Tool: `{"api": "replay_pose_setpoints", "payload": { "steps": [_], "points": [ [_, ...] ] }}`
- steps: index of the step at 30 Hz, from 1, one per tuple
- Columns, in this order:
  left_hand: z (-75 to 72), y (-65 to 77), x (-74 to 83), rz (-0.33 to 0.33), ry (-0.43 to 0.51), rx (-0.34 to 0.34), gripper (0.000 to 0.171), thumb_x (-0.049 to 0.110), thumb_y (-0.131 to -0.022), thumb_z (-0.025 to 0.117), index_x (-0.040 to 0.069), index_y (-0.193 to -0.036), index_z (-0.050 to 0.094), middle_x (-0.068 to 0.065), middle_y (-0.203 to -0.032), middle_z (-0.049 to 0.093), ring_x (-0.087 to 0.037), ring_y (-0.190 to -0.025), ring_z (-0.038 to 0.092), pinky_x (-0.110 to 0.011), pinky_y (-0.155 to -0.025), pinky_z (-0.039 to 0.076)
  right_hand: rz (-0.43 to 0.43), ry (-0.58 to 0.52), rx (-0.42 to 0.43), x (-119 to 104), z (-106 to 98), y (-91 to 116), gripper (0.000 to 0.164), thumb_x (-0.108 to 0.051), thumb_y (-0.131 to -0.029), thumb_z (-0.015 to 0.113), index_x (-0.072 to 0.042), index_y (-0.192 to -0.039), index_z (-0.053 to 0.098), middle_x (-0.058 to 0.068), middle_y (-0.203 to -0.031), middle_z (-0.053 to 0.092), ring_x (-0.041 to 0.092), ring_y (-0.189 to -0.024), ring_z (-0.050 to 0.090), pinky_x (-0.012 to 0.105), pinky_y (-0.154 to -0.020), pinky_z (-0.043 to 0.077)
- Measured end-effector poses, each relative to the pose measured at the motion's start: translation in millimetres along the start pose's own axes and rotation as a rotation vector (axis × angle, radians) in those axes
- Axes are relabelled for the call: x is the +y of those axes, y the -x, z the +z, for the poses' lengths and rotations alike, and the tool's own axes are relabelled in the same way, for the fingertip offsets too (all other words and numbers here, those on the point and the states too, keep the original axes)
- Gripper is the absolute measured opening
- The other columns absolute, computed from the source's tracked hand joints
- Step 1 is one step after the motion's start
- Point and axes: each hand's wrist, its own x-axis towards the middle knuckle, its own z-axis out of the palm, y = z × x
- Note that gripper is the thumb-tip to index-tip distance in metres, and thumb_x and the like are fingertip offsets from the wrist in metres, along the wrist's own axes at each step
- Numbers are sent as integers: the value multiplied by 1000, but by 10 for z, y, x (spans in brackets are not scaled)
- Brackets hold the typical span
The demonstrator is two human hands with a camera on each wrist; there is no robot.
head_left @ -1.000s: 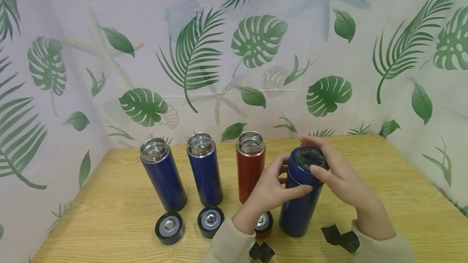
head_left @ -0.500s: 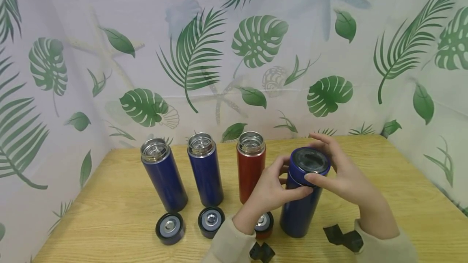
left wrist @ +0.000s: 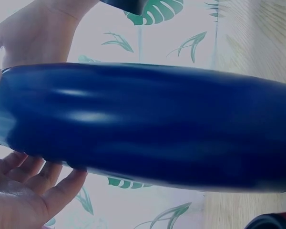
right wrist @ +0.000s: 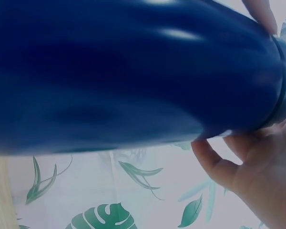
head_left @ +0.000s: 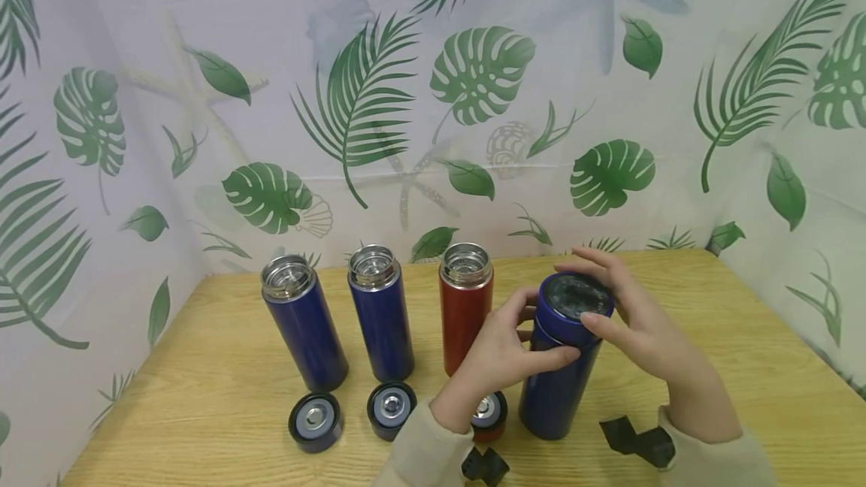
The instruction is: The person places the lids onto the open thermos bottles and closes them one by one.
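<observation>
A blue thermos (head_left: 558,393) stands upright on the table at the right of the head view, its lid (head_left: 575,297) on top. My left hand (head_left: 504,344) grips the upper body just below the lid, thumb across the front and fingers behind. From the right, my right hand (head_left: 643,329) holds the lid, with the thumb on its near edge and the fingers round the far side. In the left wrist view the blue body (left wrist: 157,129) spans the frame. The right wrist view also shows the blue body (right wrist: 109,81) up close, with fingers near the seam.
Two lidless blue thermoses (head_left: 304,337) (head_left: 382,329) and a lidless red thermos (head_left: 465,322) stand to the left. Upturned lids lie before them: two dark blue lids (head_left: 315,422) (head_left: 392,410) and a red-rimmed lid (head_left: 489,413), partly hidden by the left wrist. A leaf-print cloth (head_left: 406,134) hangs behind.
My right hand has shifted round the lid: its thumb slid to the near rim, then came back slightly over the top. The left hand and the thermos have stayed in place.
</observation>
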Motion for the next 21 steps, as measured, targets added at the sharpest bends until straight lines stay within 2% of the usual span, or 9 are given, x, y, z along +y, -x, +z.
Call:
{"api": "replay_pose_setpoints", "payload": {
  "steps": [3, 6, 12, 14, 18, 21],
  "points": [
    [0, 0, -1, 4, -2, 1, 55, 20, -73, 73, 20, -121, 45, 9, -110, 54, -5, -99, 50, -24, -79, 44, -32, -41, -36, 14, -29, 8, 62, 16, -79, 46, 3, -135, 22, 5, -127, 43, 13, -113, 42, 17, -92, 30],
    [4, 0, -5, 6, -1, 6, 55, 20, -73, 73, 21, -121, 45, 10, -110, 54, -5, -99, 51, -24, -79, 44, -20, -2, -21, 5, -37, 12, 65, 16, -76, 51, 4, -134, 24, 8, -124, 45, 13, -113, 42, 17, -93, 29],
    [13, -5, -11, 19, 6, 13, 53, 18, -73, 73, 21, -119, 46, 10, -109, 54, -5, -99, 51, -24, -79, 45, 169, 288, 81, -74, 9, 0, 69, 2, -68, 72, -5, -128, 39, 9, -109, 51, 7, -97, 47, 15, -82, 35],
    [15, -6, -11, 25, 9, 12, 52, 17, -73, 73, 21, -118, 46, 10, -109, 54, -5, -99, 51, -24, -79, 45, 196, 372, 98, -92, 27, -6, 67, -4, -67, 76, -5, -124, 43, 9, -107, 51, 8, -91, 48, 16, -77, 38],
    [12, -8, -10, 29, 12, 7, 52, 16, -74, 72, 21, -118, 46, 10, -109, 54, -5, -99, 51, -24, -80, 45, 179, 443, 111, -101, 40, -16, 65, -7, -65, 78, -4, -121, 45, 8, -104, 51, 11, -88, 48, 18, -73, 39],
    [5, -5, -10, 29, 9, 0, 52, 17, -74, 72, 21, -119, 46, 10, -110, 54, -5, -100, 50, -24, -80, 44, 142, 408, 92, -77, 29, -10, 66, -3, -65, 76, -3, -123, 44, 6, -109, 50, 8, -95, 47, 16, -78, 38]
  ]
}}
